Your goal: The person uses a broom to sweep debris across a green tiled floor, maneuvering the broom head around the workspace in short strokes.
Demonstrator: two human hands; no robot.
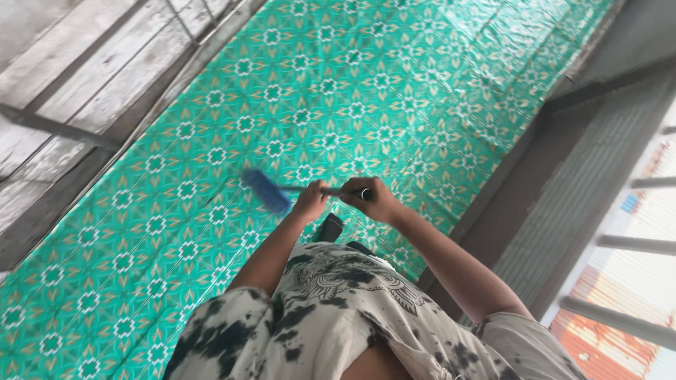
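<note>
Both my hands grip the thin handle of a broom [303,188] in front of my body. My left hand [310,202] holds the shaft lower down, closer to the blue brush head [267,191], which is blurred and rests on or just above the green patterned floor mat [211,141]. My right hand [372,200] is closed around the top end of the handle. The camera view is tilted, and my black-and-white patterned shirt [338,309] fills the bottom of the view.
Weathered wooden wall boards [63,91] run along the mat's left edge. A dark wooden ledge and railing bars [620,243] line the right side, with corrugated roofing beyond. A dark foot or sandal [328,228] shows below my hands.
</note>
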